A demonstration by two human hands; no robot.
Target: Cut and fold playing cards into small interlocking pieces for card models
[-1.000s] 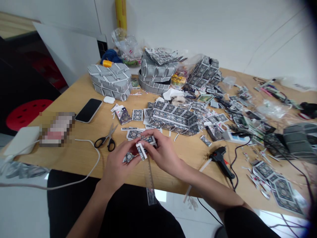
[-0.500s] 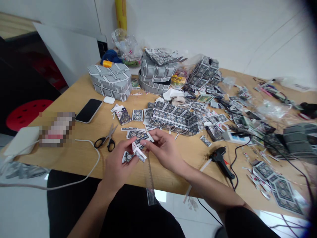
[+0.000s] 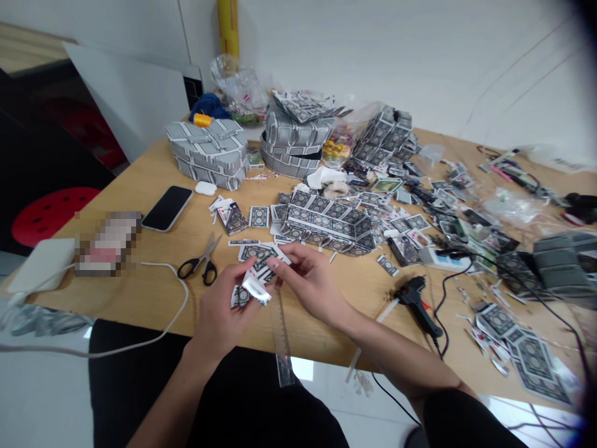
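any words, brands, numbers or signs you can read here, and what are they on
None can be read with certainty.
Ruler: markings too small to read.
Card box: print too blurred.
Yellow roll: reddish marks, too blurred.
Held cards: back pattern shows, no legible text.
Pixelated phone: screen unreadable.

Soft light; glare on card (image 3: 256, 290); right edge dark.

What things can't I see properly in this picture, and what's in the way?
Some fingertips of the left hand: head view, hidden behind the held cards.
What the pixelated thing is: head view, blurred by big squares.
The top of the yellow roll: head view, cut off by the top edge.
The far end of the grey thing: head view, cut off by the right edge.
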